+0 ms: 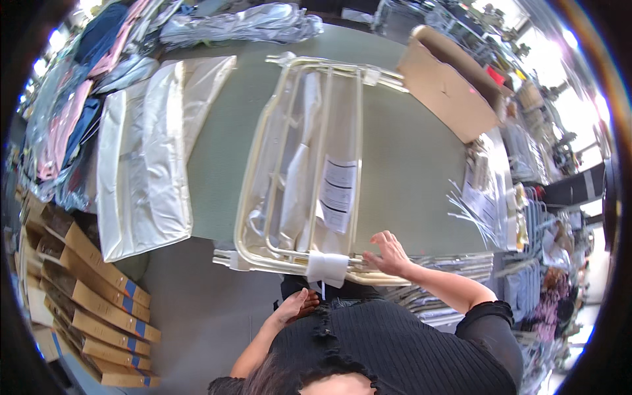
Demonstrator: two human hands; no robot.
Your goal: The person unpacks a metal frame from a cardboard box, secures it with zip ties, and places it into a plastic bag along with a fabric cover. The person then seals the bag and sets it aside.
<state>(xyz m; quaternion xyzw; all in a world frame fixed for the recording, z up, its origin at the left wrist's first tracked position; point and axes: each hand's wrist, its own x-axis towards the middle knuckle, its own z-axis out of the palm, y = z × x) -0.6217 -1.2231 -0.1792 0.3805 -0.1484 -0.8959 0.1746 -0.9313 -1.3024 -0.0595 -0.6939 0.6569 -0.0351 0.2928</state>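
A folded cream tubular metal frame [245, 204] lies on the green-grey table in front of me, with clear plastic and pale cloth between its tubes. A printed white sheet [338, 194] lies inside it. White foam wrap [327, 267] goes around the tubes at the near edge, and a thin white strip hangs below it. My right hand [388, 255] is at the near tubes just right of the wrap, fingers apart, fingertips at or touching the frame. Below the table edge, close to my body, my left hand [296, 307] has its fingers stretched out and holds nothing visible.
A pale fabric panel [148, 164] lies on the left of the table [408, 171], overhanging its edge. An opened cardboard box [444, 85] stands far right, thin white strips [474, 214] near right. Flattened cartons [99, 303] stand at lower left; more tubular frames [454, 283] are stacked below right.
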